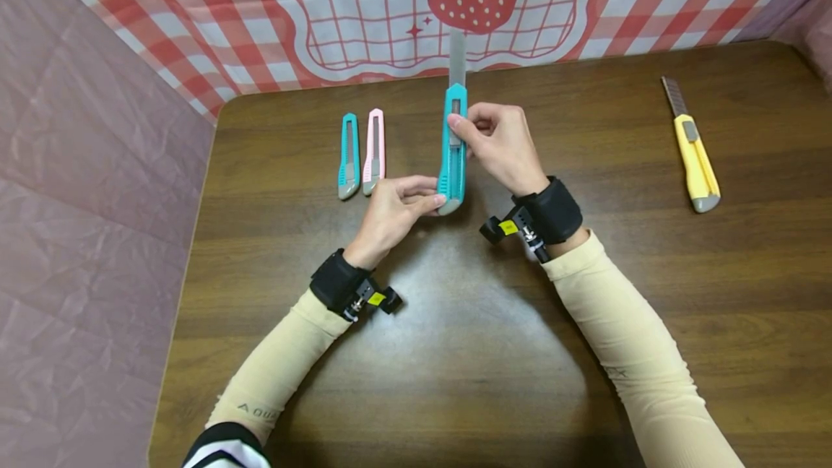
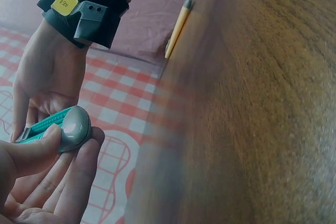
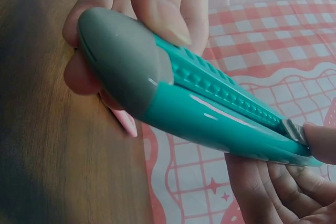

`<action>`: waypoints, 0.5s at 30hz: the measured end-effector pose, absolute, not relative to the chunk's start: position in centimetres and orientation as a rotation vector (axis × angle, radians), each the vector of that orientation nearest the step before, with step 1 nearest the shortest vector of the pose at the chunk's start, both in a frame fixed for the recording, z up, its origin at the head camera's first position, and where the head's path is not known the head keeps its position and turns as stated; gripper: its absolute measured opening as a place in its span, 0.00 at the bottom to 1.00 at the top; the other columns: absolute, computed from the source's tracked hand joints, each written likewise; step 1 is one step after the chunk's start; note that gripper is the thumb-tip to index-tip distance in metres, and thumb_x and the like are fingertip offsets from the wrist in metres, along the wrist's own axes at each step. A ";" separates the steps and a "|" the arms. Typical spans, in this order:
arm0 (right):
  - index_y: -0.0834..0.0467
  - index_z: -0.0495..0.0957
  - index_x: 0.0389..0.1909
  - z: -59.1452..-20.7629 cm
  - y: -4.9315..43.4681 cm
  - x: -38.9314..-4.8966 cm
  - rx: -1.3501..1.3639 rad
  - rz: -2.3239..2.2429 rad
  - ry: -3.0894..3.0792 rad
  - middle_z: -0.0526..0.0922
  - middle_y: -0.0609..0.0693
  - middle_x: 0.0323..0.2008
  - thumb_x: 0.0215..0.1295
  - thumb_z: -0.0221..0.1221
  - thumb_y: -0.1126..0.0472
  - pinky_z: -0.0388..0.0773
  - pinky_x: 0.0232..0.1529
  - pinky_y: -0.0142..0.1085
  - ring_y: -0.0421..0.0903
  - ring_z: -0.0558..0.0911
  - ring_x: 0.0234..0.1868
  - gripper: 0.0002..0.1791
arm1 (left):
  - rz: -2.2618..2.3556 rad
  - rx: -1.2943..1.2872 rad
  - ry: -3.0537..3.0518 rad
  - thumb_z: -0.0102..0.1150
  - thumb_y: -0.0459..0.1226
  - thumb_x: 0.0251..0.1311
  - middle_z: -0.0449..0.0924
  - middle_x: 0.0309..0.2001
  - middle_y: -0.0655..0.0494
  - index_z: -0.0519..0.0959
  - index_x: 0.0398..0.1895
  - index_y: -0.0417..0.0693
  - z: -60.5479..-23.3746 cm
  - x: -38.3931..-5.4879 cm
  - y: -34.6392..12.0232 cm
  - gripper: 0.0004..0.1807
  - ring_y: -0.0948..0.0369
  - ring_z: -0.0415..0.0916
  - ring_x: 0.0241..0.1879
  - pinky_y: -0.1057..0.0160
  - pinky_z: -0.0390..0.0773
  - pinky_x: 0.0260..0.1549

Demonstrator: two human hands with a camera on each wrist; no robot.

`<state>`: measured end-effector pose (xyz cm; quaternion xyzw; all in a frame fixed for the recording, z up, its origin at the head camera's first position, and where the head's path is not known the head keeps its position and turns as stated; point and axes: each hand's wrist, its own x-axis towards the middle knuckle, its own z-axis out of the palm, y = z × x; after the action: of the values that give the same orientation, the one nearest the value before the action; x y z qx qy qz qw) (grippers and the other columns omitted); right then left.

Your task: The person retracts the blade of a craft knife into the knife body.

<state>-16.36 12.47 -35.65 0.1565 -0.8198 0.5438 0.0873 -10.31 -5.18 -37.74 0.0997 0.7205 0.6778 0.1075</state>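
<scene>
A teal utility knife [image 1: 453, 157] is held up above the table, its long blade [image 1: 458, 56] extended and pointing away from me. My left hand [image 1: 396, 211] pinches its grey end cap [image 3: 118, 59] between thumb and fingers. Farther up the handle, my right hand [image 1: 503, 139] grips it, with the thumb on the metal slider [image 3: 295, 131]. To the left, a second teal utility knife [image 1: 348, 157] and a pink utility knife [image 1: 375, 150] lie side by side, their blades not showing outside the handles.
A yellow utility knife [image 1: 698, 157] lies at the right of the wooden table [image 1: 416, 367], with some blade out. Red-checked cloth [image 1: 247, 27] with a strawberry print hangs along the far edge. Pinkish cloth [image 1: 84, 201] borders the left side.
</scene>
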 end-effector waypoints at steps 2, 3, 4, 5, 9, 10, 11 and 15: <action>0.62 0.79 0.27 -35.6 12.5 -16.4 0.474 1.625 -2.439 0.81 0.53 0.22 0.63 0.58 0.54 0.78 0.20 0.33 0.45 0.77 0.19 0.14 | 1.990 0.301 2.125 0.60 0.24 0.54 0.80 0.38 0.31 0.76 0.45 0.27 -37.7 -10.3 -5.2 0.14 0.52 0.80 0.31 0.58 0.84 0.37; 0.63 0.79 0.27 -35.6 12.5 -16.4 0.480 1.624 -2.438 0.81 0.53 0.22 0.63 0.58 0.55 0.78 0.20 0.32 0.45 0.77 0.19 0.14 | 1.984 0.302 2.132 0.60 0.24 0.54 0.80 0.38 0.31 0.76 0.45 0.26 -37.7 -10.3 -5.2 0.14 0.52 0.80 0.31 0.58 0.84 0.37; 0.63 0.79 0.28 -35.6 12.6 -16.4 0.486 1.623 -2.438 0.81 0.53 0.22 0.63 0.58 0.55 0.78 0.21 0.32 0.45 0.77 0.19 0.14 | 1.979 0.303 2.137 0.60 0.24 0.54 0.80 0.38 0.31 0.76 0.45 0.27 -37.7 -10.2 -5.2 0.14 0.52 0.80 0.31 0.58 0.84 0.37; 0.63 0.79 0.28 -35.6 12.6 -16.4 0.491 1.623 -2.439 0.81 0.53 0.23 0.63 0.58 0.55 0.78 0.21 0.31 0.44 0.77 0.19 0.14 | 1.978 0.304 2.137 0.60 0.24 0.54 0.80 0.38 0.31 0.76 0.45 0.27 -37.7 -10.2 -5.2 0.14 0.52 0.80 0.31 0.58 0.84 0.37; 0.63 0.79 0.28 -35.6 12.7 -16.4 0.514 1.624 -2.446 0.81 0.53 0.23 0.63 0.58 0.55 0.78 0.21 0.32 0.44 0.77 0.19 0.13 | 1.963 0.301 2.148 0.59 0.24 0.55 0.80 0.38 0.31 0.76 0.45 0.26 -37.6 -10.2 -5.2 0.14 0.53 0.80 0.31 0.54 0.83 0.38; 0.63 0.79 0.28 -35.6 12.7 -16.4 0.515 1.627 -2.448 0.81 0.53 0.23 0.63 0.58 0.55 0.78 0.21 0.33 0.44 0.77 0.20 0.13 | 1.962 0.302 2.147 0.59 0.24 0.55 0.80 0.38 0.31 0.76 0.45 0.26 -37.6 -10.2 -5.2 0.14 0.53 0.80 0.31 0.52 0.83 0.39; 0.63 0.79 0.28 -35.6 12.7 -16.4 0.516 1.631 -2.449 0.81 0.53 0.23 0.63 0.59 0.55 0.78 0.21 0.33 0.45 0.77 0.20 0.14 | 1.961 0.302 2.147 0.59 0.24 0.55 0.80 0.38 0.31 0.76 0.45 0.26 -37.6 -10.2 -5.2 0.14 0.53 0.80 0.31 0.51 0.82 0.39; 0.63 0.79 0.28 -35.6 12.7 -16.3 0.515 1.631 -2.451 0.81 0.53 0.23 0.63 0.59 0.55 0.78 0.21 0.33 0.46 0.77 0.20 0.13 | 1.953 0.305 2.150 0.59 0.24 0.55 0.80 0.38 0.31 0.76 0.45 0.26 -37.7 -10.2 -5.2 0.14 0.53 0.80 0.31 0.50 0.82 0.39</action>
<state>-16.34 12.70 -35.62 0.1719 -0.8176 0.5443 0.0764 -10.17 -5.17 -37.69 0.1038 0.7317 0.6646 0.1103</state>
